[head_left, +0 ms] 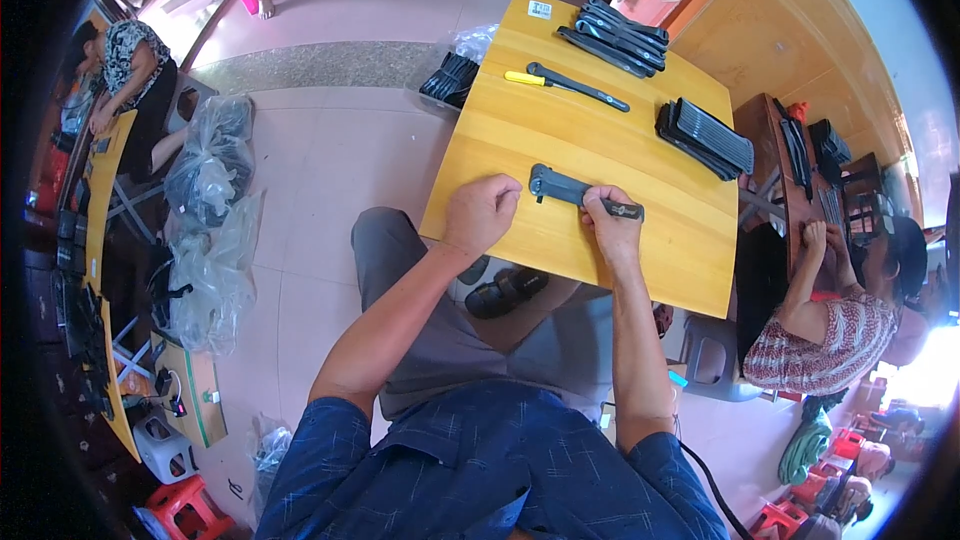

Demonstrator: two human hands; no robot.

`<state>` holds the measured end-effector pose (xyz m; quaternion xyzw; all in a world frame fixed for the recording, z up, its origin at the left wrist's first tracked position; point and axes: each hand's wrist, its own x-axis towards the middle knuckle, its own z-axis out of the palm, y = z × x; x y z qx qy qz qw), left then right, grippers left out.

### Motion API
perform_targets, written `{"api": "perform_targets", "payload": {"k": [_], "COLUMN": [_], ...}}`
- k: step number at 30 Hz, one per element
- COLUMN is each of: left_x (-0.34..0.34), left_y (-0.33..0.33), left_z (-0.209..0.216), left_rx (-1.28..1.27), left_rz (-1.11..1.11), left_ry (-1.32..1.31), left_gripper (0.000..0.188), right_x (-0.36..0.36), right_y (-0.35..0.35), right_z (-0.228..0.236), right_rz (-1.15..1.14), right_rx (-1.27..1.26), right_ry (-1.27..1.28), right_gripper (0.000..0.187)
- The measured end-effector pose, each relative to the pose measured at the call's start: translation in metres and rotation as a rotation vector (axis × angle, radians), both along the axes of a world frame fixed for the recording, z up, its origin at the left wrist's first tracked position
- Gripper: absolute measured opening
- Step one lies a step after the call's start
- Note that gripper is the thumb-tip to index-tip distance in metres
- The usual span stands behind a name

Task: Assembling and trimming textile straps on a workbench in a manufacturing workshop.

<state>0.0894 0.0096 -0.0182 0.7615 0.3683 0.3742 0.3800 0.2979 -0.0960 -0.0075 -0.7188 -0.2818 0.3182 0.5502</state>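
Note:
On the yellow wooden table (480, 155) lies a dark grey, flat, strap-like piece (560, 185) with a rounded end toward the left. My right hand (612, 230) grips it at its right part, thumb and fingers pinched together; a black handle-like end (627, 211) sticks out to the right of the fingers. Whether that end belongs to the same piece is hidden by the hand. My left hand (485, 212) hovers by the rounded end, slightly apart from it, its fingers curled in. Anything inside those fingers is too small to make out.
Farther back lies a black strap (590, 93) beside a yellow-handled tool (524, 78). Stacks of black straps (615, 35) and black ribbed pieces (705, 138) sit at the far and right edges. A bin of black pieces (450, 78) stands left. People work at both sides.

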Motion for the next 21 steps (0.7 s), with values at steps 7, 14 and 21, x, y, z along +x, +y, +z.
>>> {"api": "perform_targets", "payload": {"k": [7,14,21], "left_x": [-0.0003,-0.0005,0.0001], "left_y": [-0.0001,0.002,0.0017], "left_z": [0.0012,-0.0066,-0.0041], "left_rx": [-0.014,0.115,0.091], "left_rz": [0.001,0.0,-0.016], "left_ry": [0.024,0.003,0.003], "left_gripper": [0.009,0.01,0.01], "right_x": [0.0033,0.001,-0.0002], "right_y": [-0.0002,0.0001,-0.001], "right_z": [-0.0052,-0.0066,-0.0042], "right_rz": [0.01,0.008,0.01], "right_rx": [-0.012,-0.002,0.019], "right_ry": [-0.056,-0.068,-0.048], "right_gripper": [0.013,0.012,0.009]}}
